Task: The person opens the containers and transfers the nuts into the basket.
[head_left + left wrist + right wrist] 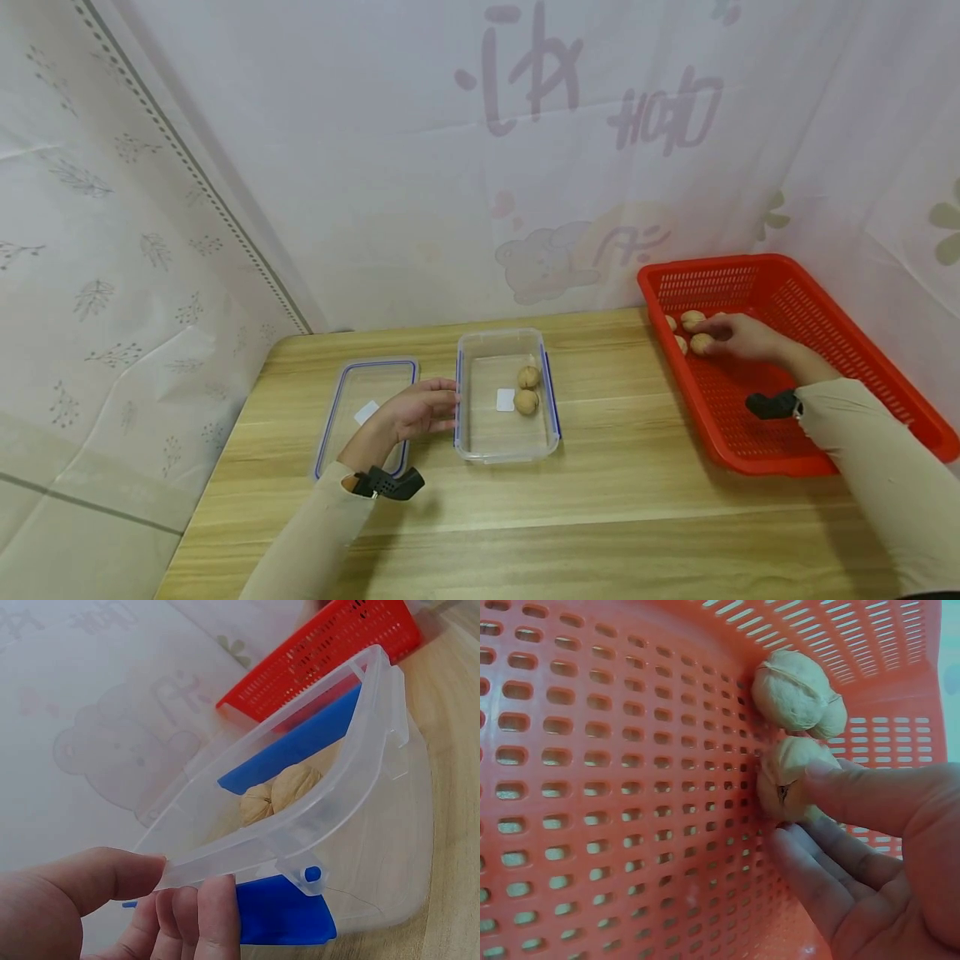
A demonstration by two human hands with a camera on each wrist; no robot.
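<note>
In the head view a clear plastic container [483,433] with blue side latches stands mid-table, two walnuts [527,402] along its right inner side. My left hand [422,410] is at its left wall; the left wrist view has the thumb on the rim and curled fingers by the blue latch [285,911], pinching that edge. Over on the right, my right hand [750,337] reaches into a red plastic basket [750,417]. Its thumb and fingers pinch a walnut [784,776], close to other walnuts [789,690] near the basket wall.
A clear lid [375,379] with a blue seal lies flat left of the container, partly behind the left hand and wrist. The wooden table [600,500] meets a printed curtain [405,208] at the back. The basket's raised walls surround the right hand.
</note>
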